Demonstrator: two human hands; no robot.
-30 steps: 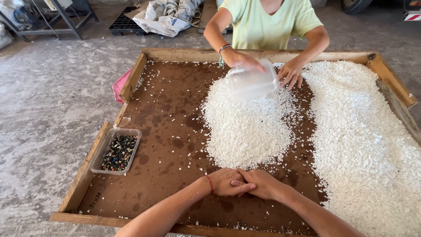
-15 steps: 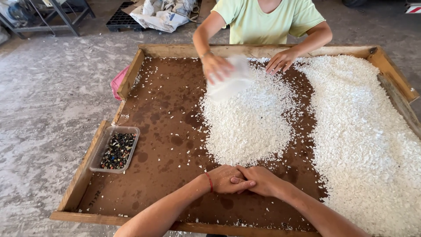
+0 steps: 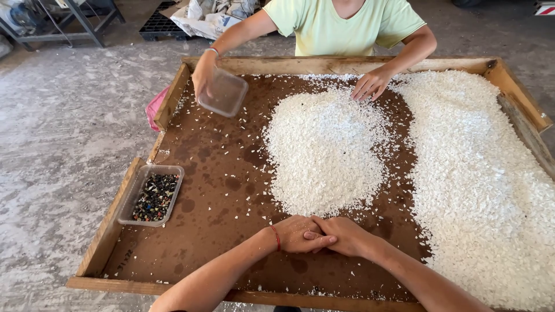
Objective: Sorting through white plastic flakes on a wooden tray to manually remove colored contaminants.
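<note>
A: Resting at the near edge of the worktop (image 3: 191,190), the left hand (image 3: 298,234) and right hand (image 3: 344,236) are seen clasped together, fingers loosely curled over one another; nothing is held in either.

B: Where is the white material found?

A: A rounded pile of white flakes (image 3: 326,150) is spread on the brown surface just beyond the 2 hands, its near edge close to the knuckles but not touched. A much larger bed of flakes (image 3: 485,179) is laid along the right side, reaching the wooden rim (image 3: 341,63).

B: And on the left?

A: A clear plastic tray of dark mixed bits (image 3: 151,196) is set by the left rim, well apart from the clasped hands.

B: Is anyone else at the worktop?

A: At the far side a person in a pale green shirt (image 3: 347,26) is seen. An empty clear container (image 3: 224,92) is held tilted above the far left of the surface, while that person's other hand (image 3: 370,85) is laid on the far edge of the pile.
</note>
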